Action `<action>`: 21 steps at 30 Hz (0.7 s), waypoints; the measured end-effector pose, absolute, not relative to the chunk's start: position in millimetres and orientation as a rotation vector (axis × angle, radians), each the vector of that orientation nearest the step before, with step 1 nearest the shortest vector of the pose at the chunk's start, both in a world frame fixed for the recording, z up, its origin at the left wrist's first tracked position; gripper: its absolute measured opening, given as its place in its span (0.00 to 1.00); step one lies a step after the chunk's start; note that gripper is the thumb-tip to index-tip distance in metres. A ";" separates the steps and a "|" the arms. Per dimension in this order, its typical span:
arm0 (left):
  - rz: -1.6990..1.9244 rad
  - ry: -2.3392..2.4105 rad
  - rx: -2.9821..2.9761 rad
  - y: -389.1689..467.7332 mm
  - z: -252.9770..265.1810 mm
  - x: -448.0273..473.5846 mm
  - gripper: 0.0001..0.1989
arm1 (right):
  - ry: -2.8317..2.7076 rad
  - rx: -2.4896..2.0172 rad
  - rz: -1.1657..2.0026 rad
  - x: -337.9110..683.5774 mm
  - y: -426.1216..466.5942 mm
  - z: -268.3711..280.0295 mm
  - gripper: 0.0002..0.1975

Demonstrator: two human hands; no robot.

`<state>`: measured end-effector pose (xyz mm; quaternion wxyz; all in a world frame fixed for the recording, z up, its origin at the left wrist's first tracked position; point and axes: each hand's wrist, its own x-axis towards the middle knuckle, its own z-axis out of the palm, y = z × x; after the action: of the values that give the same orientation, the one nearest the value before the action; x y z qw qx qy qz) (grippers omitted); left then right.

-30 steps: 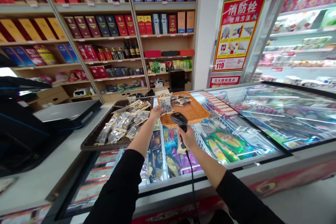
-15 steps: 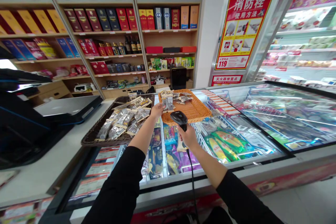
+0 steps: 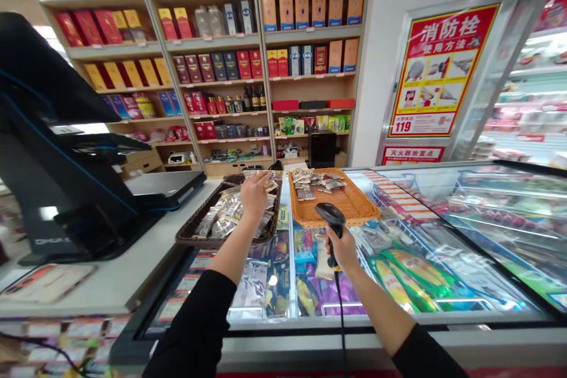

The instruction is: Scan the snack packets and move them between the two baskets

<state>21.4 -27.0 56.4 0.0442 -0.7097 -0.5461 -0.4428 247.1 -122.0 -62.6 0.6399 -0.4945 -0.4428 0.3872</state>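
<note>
**Fingers [image 3: 329,243] wrapped round the scanner [image 3: 329,211], a second set curled above the dark basket [image 3: 221,243]**

And the scanner's handle is enclosed by the right hand [image 3: 344,250], its fingers folded snugly around the grip! By the left hand [image 3: 254,196], the middle of the dark basket is covered: back of the hand turned up, fingers loosely bent, and whether any of the packets [image 3: 228,212] is pinched there cannot be told.

Biggest first, then. The back wall is taken up by shelving [image 3: 310,87], where boxes and bottles are lined up in rows. Below, much of the view is filled by a glass-topped freezer [image 3: 274,347], with bagged goods seen through it. At the left, a pale counter [image 3: 142,269] is occupied by a black machine [image 3: 95,180] and a flat-plated scale [image 3: 170,185]. On the white wall, a red sign [image 3: 436,80] is mounted.

Down to the baskets! The dark one is set at the freezer's left end, beside the counter; just to its right, the orange basket [image 3: 348,204] is placed. At that basket's near edge the scanner is held, its head tilted; from its handle a cable [image 3: 341,313] is hung. Last, the packets: heaped throughout the dark basket, and gathered in the orange basket's far left part.
</note>
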 end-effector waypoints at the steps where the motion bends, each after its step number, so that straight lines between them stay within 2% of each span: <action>1: -1.191 -1.764 -2.126 -28.1 57.2 6.9 0.25 | -1.010 -1.121 0.891 246.7 -122.2 -62.2 0.21; 4: -0.657 -2.125 -2.105 -26.0 50.8 -27.0 0.24 | -1.026 -1.123 0.895 244.1 -123.4 -61.1 0.21; 6: -0.476 -2.218 -2.130 -23.4 45.0 -37.0 0.24 | -1.019 -1.126 0.894 243.7 -123.7 -61.1 0.21; 12: -0.760 -1.975 -2.271 -24.5 48.6 -3.7 0.26 | -0.958 -1.152 0.893 271.9 -112.7 -58.8 0.19; 16: -1.065 -1.792 -2.685 -34.8 40.3 61.5 0.11 | -0.968 -1.179 0.825 299.8 -104.1 -54.7 0.19; 17: -1.033 -1.727 -2.841 -38.3 34.0 79.8 0.08 | -0.970 -1.184 0.828 304.0 -103.7 -54.4 0.19; 19: -0.791 -1.649 -3.021 -45.3 19.4 112.4 0.09 | -0.971 -1.192 0.852 308.6 -105.4 -55.1 0.18; 21: -0.638 -1.604 -2.982 -51.2 6.2 134.5 0.08 | -0.950 -1.196 0.887 310.7 -109.4 -56.5 0.18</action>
<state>134.5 -51.2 6.2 -0.1513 -0.8554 -0.4603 -0.1831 310.7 -109.4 -56.5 0.6346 -0.5233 -0.4158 0.3879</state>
